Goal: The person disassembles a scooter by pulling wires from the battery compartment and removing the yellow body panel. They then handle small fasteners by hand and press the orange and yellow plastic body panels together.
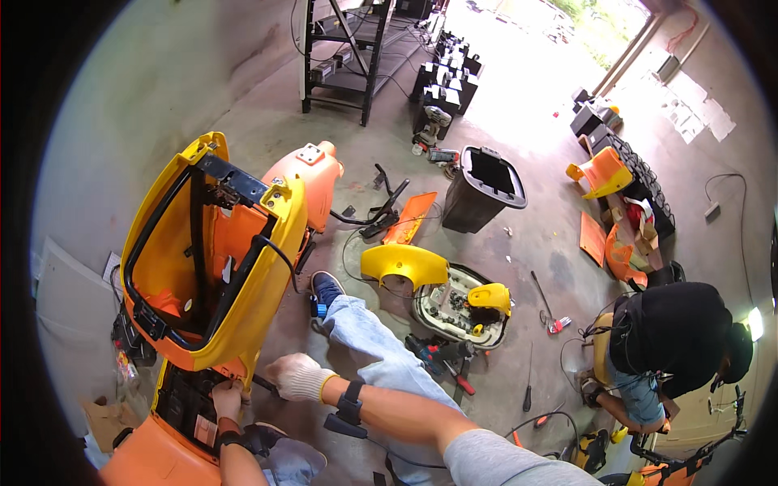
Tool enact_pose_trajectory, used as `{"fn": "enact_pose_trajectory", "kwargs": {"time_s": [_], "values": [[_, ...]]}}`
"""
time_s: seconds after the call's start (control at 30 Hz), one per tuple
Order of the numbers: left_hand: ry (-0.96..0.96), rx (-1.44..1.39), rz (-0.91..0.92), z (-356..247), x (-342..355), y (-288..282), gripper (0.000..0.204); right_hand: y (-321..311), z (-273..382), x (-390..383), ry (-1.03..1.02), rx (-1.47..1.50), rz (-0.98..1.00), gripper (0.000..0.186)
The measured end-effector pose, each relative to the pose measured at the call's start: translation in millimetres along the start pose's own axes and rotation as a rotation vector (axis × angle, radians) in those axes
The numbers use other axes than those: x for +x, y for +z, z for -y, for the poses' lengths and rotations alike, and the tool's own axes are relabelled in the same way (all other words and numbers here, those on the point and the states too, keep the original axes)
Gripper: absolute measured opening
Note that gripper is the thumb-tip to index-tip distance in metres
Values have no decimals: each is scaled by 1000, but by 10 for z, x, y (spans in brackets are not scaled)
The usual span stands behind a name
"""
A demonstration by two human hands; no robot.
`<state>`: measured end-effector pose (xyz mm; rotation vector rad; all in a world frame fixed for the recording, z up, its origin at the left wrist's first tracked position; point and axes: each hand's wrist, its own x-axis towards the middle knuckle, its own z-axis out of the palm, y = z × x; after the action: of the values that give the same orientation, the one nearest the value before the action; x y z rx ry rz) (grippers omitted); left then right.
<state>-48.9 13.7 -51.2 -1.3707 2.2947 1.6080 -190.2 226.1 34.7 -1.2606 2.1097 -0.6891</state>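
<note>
A yellow and orange scooter shell [284, 219] with a black inner frame is at the left, above an open lower body section [130, 462]. My left hand [228, 398] is closed at that lower section's upper edge, fingers on something too small to make out. My right hand [296, 375], in a white knit glove, is curled just right of the section, beside a short black bar [263, 385]; what it holds, if anything, is hidden. My jeans-clad leg [373, 356] stretches forward under my right arm.
Loose yellow panels [401, 259], a white-rimmed tray [438, 320], tools [555, 324] and cables lie on the floor. A black bin [474, 202] stands beyond. A person in black [673, 340] crouches at the right. Black shelving [365, 73] and orange parts [604, 170] are farther back.
</note>
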Motion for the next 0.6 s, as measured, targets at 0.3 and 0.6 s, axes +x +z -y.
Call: {"fn": "enact_pose_trajectory", "kwargs": {"time_s": [0.3,0.6], "values": [[498,672,-117,336,398,173,26,411,-499,49,-366,-374,-356,22],[-238,-113,-28,14,-46,-115,23,87,220,43,157,150,40,25]]}}
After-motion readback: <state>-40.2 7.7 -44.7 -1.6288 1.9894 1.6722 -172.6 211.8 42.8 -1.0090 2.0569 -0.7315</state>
